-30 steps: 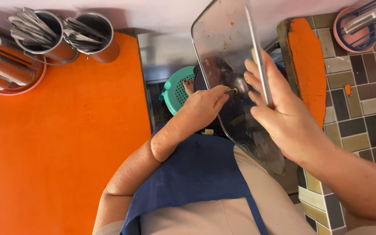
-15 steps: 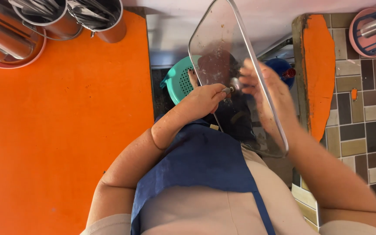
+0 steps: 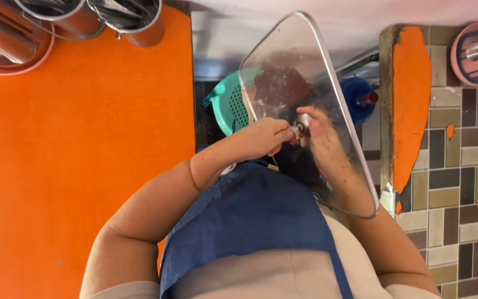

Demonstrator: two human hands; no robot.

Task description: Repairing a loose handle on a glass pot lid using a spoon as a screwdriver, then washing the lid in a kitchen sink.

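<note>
I hold a large, rounded-square glass lid [image 3: 294,66] with a metal rim upright in front of my chest. My right hand [image 3: 327,147] is behind the glass, seen through it, gripping the lid at its centre knob. My left hand [image 3: 264,138] is on the near side of the glass, its fingers pinched on a small metal fitting [image 3: 297,128] at the lid's centre. Smears and residue cloud the middle of the glass. I wear a blue apron [image 3: 250,221].
An orange counter [image 3: 84,155] fills the left, with metal utensil holders [image 3: 123,16] and a pink tray [image 3: 6,55] at its far edge. A teal colander [image 3: 228,102] and a blue bottle [image 3: 358,99] sit beyond the lid. A tiled surface [image 3: 460,166] lies right.
The lid has turned from edge-on to face me more flatly. My right hand has shifted from the lid's rim to behind its centre. My left hand stays at the centre fitting.
</note>
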